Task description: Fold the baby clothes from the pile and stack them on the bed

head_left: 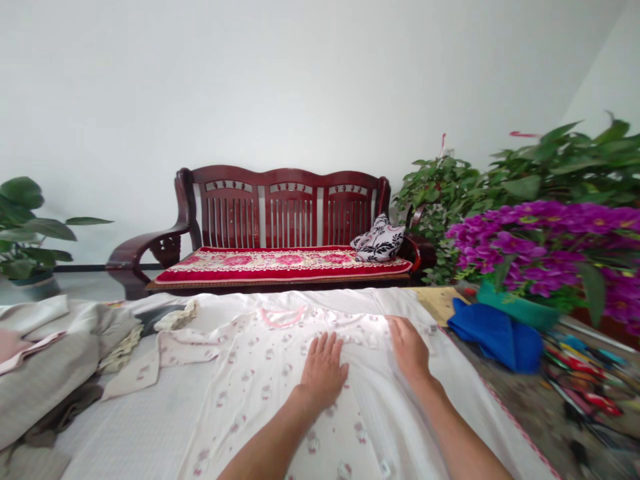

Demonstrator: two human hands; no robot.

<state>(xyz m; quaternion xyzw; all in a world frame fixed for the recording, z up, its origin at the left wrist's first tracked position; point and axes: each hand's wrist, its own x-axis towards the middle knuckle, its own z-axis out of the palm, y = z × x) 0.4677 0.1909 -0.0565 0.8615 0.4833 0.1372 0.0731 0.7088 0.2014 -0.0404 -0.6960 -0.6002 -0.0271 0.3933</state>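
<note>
A white long-sleeved child's top (270,373) with a small printed pattern and pink neckline lies spread front up. My left hand (324,367) rests flat on its chest, fingers stretched out. On the sleeve at the right, my right hand (410,350) lies with its fingers extended and close together; its fingertips touch the fabric, and part of the sleeve is hidden beneath it. The other sleeve (187,347) stretches left and bends down toward me. Beneath the top is a white cloth (150,427) covering the table.
Heaped clothes (60,360) lie at the left. Beyond the table stands a wooden bench (280,200) with a red mat and a patterned cushion (380,239). To the right are purple flowers (545,240), a blue cloth (495,333) and scattered small items (590,380).
</note>
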